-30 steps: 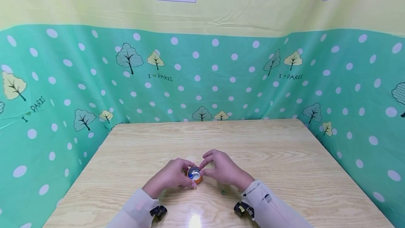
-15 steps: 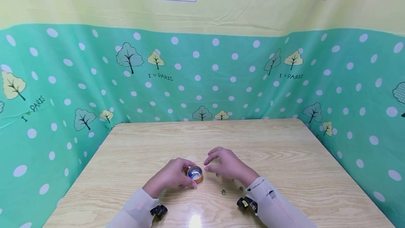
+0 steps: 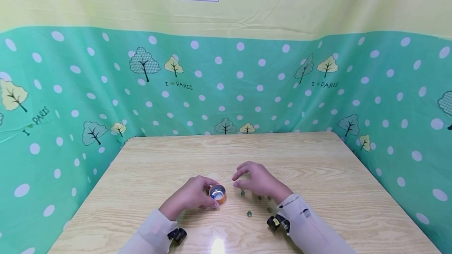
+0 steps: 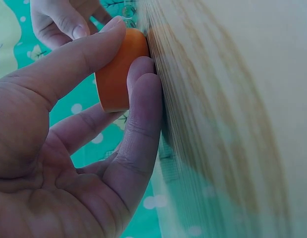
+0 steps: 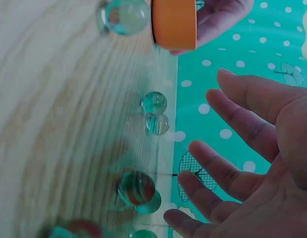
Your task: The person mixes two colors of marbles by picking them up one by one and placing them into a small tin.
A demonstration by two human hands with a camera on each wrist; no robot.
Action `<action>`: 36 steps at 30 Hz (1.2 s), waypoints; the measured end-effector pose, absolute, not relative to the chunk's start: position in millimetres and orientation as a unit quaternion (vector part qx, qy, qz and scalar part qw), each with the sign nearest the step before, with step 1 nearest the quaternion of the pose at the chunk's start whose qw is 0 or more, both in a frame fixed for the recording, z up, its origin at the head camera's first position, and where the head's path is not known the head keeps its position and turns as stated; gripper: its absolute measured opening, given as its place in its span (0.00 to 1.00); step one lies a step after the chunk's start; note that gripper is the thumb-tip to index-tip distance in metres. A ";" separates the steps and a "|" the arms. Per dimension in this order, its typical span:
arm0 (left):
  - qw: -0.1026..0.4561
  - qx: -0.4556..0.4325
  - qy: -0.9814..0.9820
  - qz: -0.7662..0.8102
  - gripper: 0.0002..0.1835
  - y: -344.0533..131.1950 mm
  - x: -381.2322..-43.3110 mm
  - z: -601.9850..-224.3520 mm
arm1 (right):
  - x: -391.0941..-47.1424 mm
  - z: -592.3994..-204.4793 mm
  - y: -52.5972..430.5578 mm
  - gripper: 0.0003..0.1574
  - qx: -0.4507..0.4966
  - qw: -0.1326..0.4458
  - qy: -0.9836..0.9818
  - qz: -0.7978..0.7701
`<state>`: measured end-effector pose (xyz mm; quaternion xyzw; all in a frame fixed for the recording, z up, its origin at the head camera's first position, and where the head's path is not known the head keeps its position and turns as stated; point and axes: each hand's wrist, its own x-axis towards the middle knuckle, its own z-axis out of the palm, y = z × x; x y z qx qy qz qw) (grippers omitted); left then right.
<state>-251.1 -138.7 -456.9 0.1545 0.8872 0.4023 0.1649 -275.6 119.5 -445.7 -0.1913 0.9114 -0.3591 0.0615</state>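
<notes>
My left hand [image 3: 193,194] holds a small round orange cup [image 3: 222,200] by its side, thumb near and fingers behind. The cup stands upright on the wooden table, with a shiny silvery inside and a bit of blue [image 3: 212,196] in it. In the left wrist view, thumb and fingers curve round its orange wall [image 4: 114,82]. To the right of the cup, my right hand [image 3: 257,179] hovers over the table, fingers loosely spread with nothing between them. Glass marbles [image 5: 136,188] lie below and beside it, and one marble [image 5: 126,16] appears near the cup in the right wrist view.
Several marbles are scattered on the table [image 3: 169,160] right of the cup, one green marble [image 3: 249,214] nearer the front. A spotted green and yellow curtain [image 3: 240,75] encloses the back and sides. Each sleeve carries a black wrist camera [image 3: 177,236].
My right hand has drawn back from the cup's rim, moving right and slightly away, fingers parting. More marbles show beneath it. The left hand and the cup stay put.
</notes>
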 end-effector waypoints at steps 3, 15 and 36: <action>0.166 0.155 0.887 0.402 0.35 -139.1 -251.6 -457.4 | -277.8 -446.7 122.8 0.09 -0.179 0.066 0.911 -0.366; 0.165 0.152 0.887 0.403 0.34 -138.4 -251.1 -457.0 | -286.0 -451.7 135.4 0.06 -0.171 0.055 0.918 -0.354; 0.164 0.158 0.883 0.411 0.33 -137.9 -250.0 -456.5 | -289.8 -457.2 143.7 0.09 -0.207 0.079 0.922 -0.318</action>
